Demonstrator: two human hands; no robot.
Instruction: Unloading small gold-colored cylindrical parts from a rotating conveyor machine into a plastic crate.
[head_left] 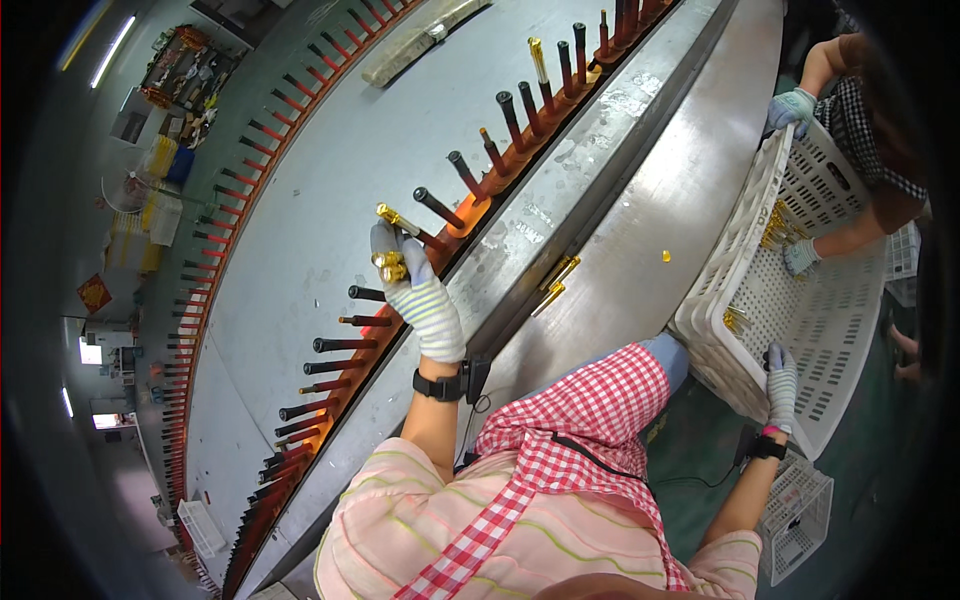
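My left hand (425, 305), in a striped knit glove, is closed around shiny gold-coloured metal pieces (390, 266) at the conveyor's edge. Its fingers also reach a slender gold-coloured piece (398, 219) standing on one of the red pegs; whether they grip that piece is unclear. On the right, my gloved right hand (782, 390) is closed over the near rim of a white perforated plastic basket (835, 330), fingertips partly hidden. Several gold pieces (735, 320) lie in this basket.
A row of red pegs (465, 175), many black-topped, curves along the conveyor. More gold pieces (556, 285) lie on the metal ledge. A co-worker's gloved hand (793, 108) holds the basket's far rim; their other hand (800, 257) is inside it. Another white basket (800, 510) stands below.
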